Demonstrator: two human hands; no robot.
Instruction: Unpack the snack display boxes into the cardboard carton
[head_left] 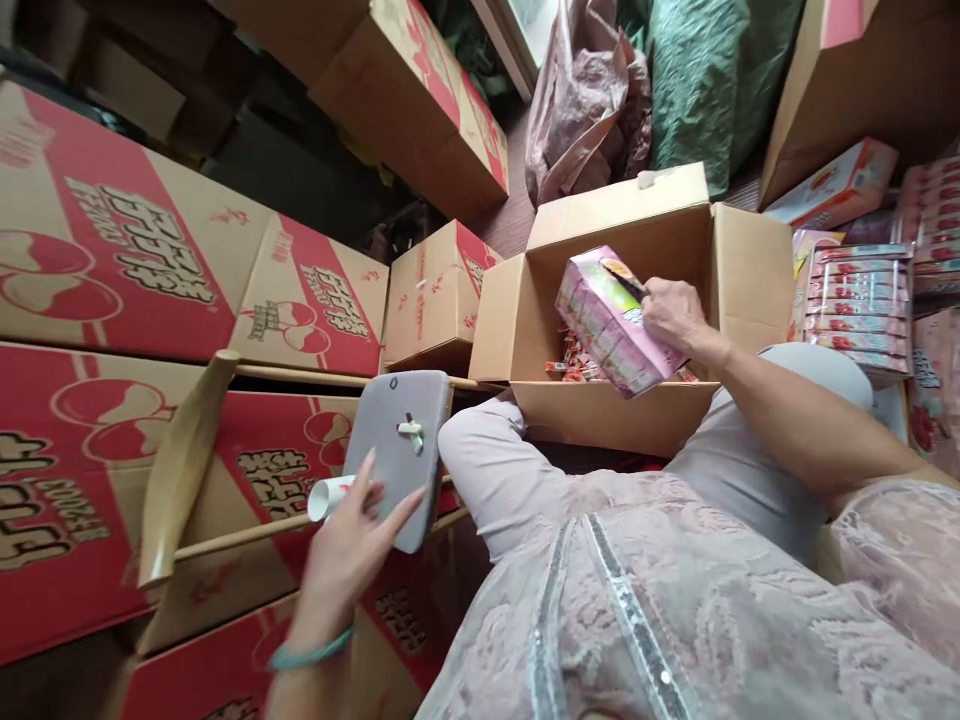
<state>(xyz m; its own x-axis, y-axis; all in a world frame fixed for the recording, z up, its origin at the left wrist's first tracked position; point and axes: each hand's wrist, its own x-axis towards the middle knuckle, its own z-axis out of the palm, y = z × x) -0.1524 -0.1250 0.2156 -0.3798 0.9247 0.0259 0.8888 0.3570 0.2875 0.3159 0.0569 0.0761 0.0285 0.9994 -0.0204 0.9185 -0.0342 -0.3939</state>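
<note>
My right hand (675, 315) grips the edge of a pink printed carton (611, 320) by its torn or cut opening. The carton is tilted over an open cardboard box (622, 415) between my knees. Small red-wrapped pieces (581, 358) lie inside that box. My left hand (352, 545), slightly blurred, has its fingers apart over a grey rounded board (375, 405). A white hollow roll (324, 497) sits beside its fingers. A small white and green item (411, 430) with a brown part lies on the board; its kind is unclear.
Red and tan cartons (120, 230) are stacked at the left, with a wooden frame (187, 470) against them. A wrapped stack of pink packs (855, 305) stands at the right. A crumpled pinkish bag (589, 110) and a green bag (694, 90) are behind the box.
</note>
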